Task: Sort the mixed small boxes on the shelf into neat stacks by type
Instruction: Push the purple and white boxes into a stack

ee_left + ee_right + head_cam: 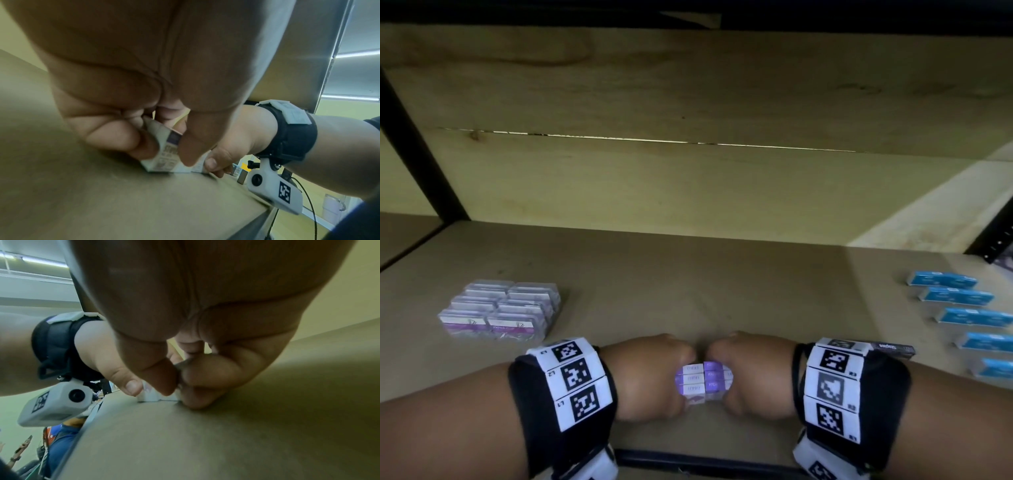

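Both grips pinch the purple boxes (703,382) between them: left hand (650,377) on one end, right hand (751,375) on the other, long axis running hand to hand, resting on the shelf (688,281).

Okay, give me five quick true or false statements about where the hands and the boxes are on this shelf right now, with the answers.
1. Both hands grip the same cluster of purple-and-white boxes. True: the left hand and the right hand hold it from either side.
2. The blue boxes sit on the left of the shelf. False: they lie in a row on the right.
3. The clear cases with purple labels are grouped at the left. True.
4. The left hand is lifted high above the shelf. False: the boxes it holds rest on the board.
5. The blue boxes are piled in one stack. False: they lie singly, spaced apart.
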